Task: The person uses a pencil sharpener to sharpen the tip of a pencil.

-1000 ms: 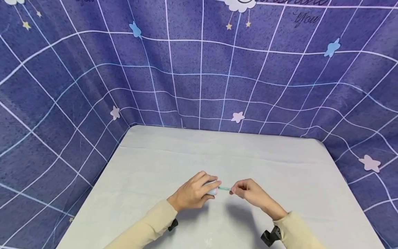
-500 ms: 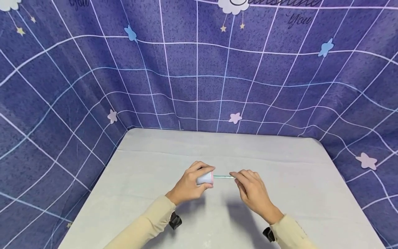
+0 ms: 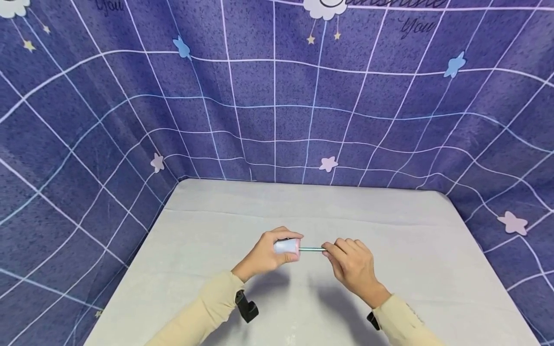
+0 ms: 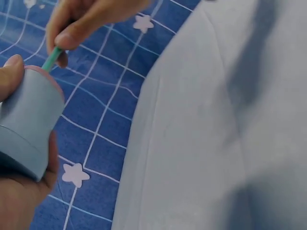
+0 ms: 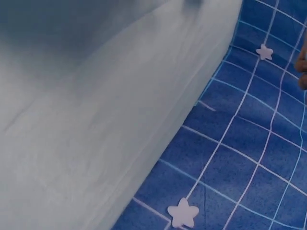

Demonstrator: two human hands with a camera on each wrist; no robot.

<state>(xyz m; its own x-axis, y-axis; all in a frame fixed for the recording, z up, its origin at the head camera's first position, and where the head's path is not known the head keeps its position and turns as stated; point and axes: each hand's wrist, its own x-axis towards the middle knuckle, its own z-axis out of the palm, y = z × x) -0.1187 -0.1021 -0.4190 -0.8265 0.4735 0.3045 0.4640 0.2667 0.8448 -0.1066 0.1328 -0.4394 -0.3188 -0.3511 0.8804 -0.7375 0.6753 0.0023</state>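
Observation:
A light blue, waisted pencil sharpener [image 3: 285, 247] with a pink end lies sideways in my left hand [image 3: 262, 258], held above the table. The fingers grip its far side and the thumb its near side. From the pink end a thin green pencil [image 3: 310, 249] runs across to my right hand [image 3: 356, 268], which pinches it between thumb and fingers. The left wrist view shows the sharpener [image 4: 32, 115] large, with the pencil [image 4: 52, 59] entering its pink end. The pencil's tip is hidden inside. At the right wrist view's edge only part of a hand [image 5: 302, 64] shows.
Under both hands spreads a table with a white cover [image 3: 242, 206]. A purple-blue curtain [image 3: 298, 120] with grid lines and stars hangs behind and at the sides. Each wrist carries a small black camera [image 3: 246, 307].
Both hands have risen slightly away from the body. My right hand has turned, its back now facing up, its grip farther from the sharpener than a second ago. My left hand shows more of the sharpener.

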